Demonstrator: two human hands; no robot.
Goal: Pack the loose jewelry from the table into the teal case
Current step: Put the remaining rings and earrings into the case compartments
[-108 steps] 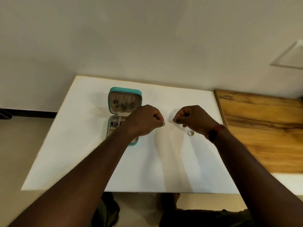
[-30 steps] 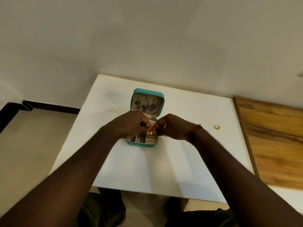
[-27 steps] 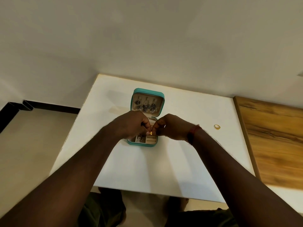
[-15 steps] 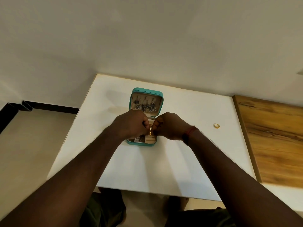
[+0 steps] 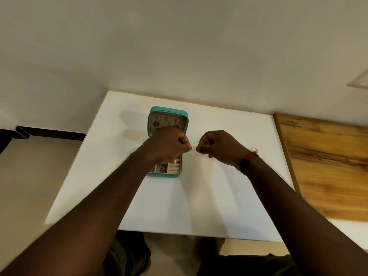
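Note:
The teal case [image 5: 166,175] lies open on the white table [image 5: 199,206], its lid [image 5: 168,112] tipped back with several earrings pinned inside. A small gold piece [image 5: 174,161] rests in the case's lower tray beside other jewelry. My left hand [image 5: 169,145] is a closed fist above the tray and hides its middle. My right hand [image 5: 221,148] is also closed, just right of the case, with pinched fingertips facing the left hand across a small gap. Nothing shows in either pinch. A gold ring [image 5: 254,150] lies loose on the table behind my right wrist.
A wooden surface [image 5: 328,166] adjoins the table's right edge. A plain wall rises directly behind the table. The floor drops away past the left edge, and my legs show under the near edge.
My hands, pinched together on a gold piece over the case half a second ago, have drawn apart, the right one moving right. A gold piece now lies in the tray.

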